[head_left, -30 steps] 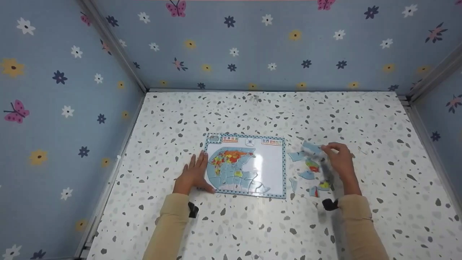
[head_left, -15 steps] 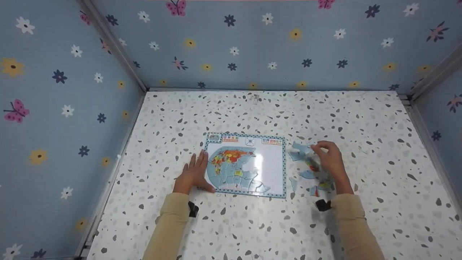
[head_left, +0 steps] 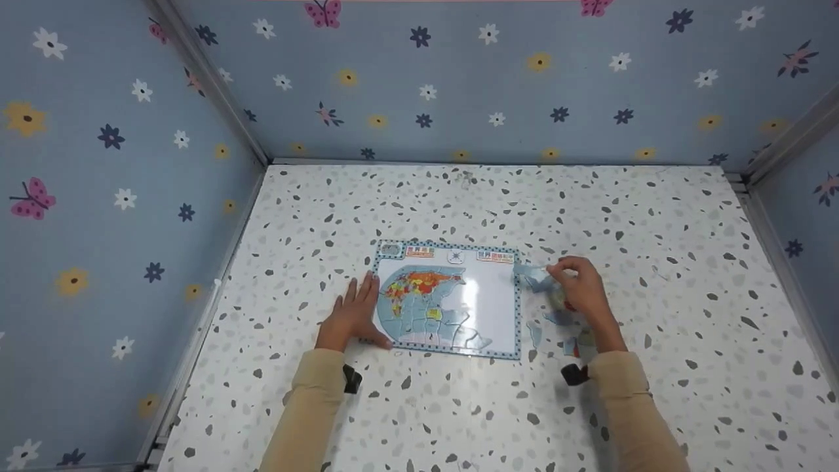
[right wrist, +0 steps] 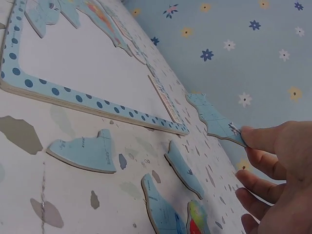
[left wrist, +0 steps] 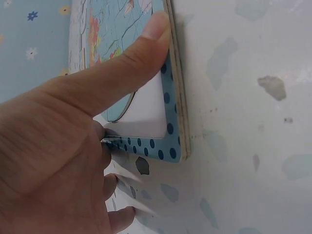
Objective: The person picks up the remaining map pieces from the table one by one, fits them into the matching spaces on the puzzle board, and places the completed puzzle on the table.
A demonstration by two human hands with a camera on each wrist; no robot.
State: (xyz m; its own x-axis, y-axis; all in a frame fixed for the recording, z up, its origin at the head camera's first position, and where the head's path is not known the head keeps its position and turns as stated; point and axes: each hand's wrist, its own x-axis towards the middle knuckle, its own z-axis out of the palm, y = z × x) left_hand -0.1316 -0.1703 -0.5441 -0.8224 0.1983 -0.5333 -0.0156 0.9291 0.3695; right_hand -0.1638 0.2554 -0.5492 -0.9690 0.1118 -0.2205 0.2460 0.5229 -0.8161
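Observation:
A world map jigsaw board (head_left: 491,321) with a blue dotted border lies flat on the speckled table. Joined pieces (head_left: 419,301) fill its left part, while white backing shows at the right. My left hand (head_left: 351,320) rests at the board's lower left corner, thumb (left wrist: 146,46) on the dotted border and fingers spread by the left side. Between thumb and forefinger, my right hand (head_left: 585,292) pinches a light blue puzzle piece (right wrist: 212,117) in the air, just off the board's right edge. Below it lie several loose pieces, including a blue one (right wrist: 85,151) and a multicoloured one (right wrist: 197,217).
White speckled tabletop (head_left: 459,413) surrounds the board. Blue flowered panels stand behind (head_left: 459,78) and at the left (head_left: 98,249), joined by a metal corner strip (head_left: 210,85). Another panel edge (head_left: 803,216) borders the right side.
My right hand has moved left with the pinched puzzle piece, from over the loose pieces to the board's right border. My left hand has stayed where it was on the board.

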